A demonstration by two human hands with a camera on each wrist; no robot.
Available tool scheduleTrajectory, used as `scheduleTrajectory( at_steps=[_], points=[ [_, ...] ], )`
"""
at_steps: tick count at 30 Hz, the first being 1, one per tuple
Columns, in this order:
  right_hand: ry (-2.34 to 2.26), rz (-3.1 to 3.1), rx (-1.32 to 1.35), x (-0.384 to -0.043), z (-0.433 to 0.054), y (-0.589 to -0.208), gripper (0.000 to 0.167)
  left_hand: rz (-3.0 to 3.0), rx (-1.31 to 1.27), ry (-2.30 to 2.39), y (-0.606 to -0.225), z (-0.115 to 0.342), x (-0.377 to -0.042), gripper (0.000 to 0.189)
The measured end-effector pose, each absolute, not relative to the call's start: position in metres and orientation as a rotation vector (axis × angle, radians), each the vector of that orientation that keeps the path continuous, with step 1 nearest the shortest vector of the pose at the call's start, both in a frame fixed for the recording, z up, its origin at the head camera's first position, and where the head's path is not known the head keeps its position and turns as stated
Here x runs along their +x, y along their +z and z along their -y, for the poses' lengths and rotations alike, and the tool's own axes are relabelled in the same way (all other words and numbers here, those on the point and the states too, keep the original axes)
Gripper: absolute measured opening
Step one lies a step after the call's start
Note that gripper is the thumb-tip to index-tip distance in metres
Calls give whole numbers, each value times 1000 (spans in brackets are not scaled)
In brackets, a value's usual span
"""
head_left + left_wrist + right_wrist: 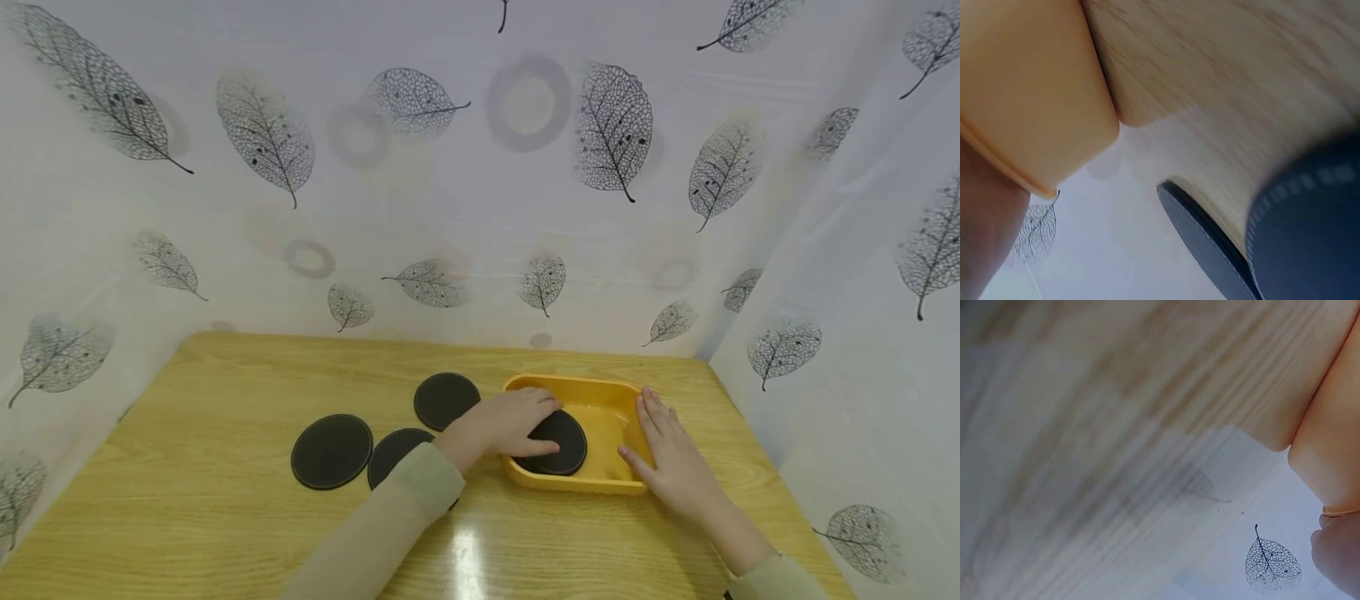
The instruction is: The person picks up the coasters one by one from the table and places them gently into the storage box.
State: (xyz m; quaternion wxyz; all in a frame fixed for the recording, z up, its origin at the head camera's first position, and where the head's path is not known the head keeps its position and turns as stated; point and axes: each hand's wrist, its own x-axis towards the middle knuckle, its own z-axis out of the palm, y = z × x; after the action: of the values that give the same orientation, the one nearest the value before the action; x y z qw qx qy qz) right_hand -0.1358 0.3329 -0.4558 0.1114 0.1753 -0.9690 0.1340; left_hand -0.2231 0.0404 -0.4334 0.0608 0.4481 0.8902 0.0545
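A round black coaster (pixel 564 442) with a stitched edge lies inside the yellow tray (pixel 577 485), toward its left end. My left hand (pixel 513 421) reaches over the tray's left rim, thumb extended across the coaster and fingers over its far side. Another dark edge shows beneath that thumb, mostly hidden. On the tray's right end rests my right hand (pixel 671 462), fingers straight along the rim and thumb pointing inward. The left wrist view shows the tray's outer wall (pixel 1035 81) with the hand above its rim; the right wrist view shows fingers (pixel 1338 550) at the rim.
Left of the tray, several more black coasters lie on the wooden table (pixel 187 467): a far one (pixel 446 400), a left one (pixel 332 451) and one (pixel 396 450) partly under the left sleeve. Leaf-printed white sheeting (pixel 465 208) hangs behind and at the sides.
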Motion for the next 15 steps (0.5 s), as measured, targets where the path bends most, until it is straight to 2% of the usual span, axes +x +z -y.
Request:
scheduleTrajectory(
  at_steps=[15],
  points=[
    [388, 2837, 515, -135, -331, -452, 83, -2748, 1371, 375, -415, 11, -227, 71]
  ],
)
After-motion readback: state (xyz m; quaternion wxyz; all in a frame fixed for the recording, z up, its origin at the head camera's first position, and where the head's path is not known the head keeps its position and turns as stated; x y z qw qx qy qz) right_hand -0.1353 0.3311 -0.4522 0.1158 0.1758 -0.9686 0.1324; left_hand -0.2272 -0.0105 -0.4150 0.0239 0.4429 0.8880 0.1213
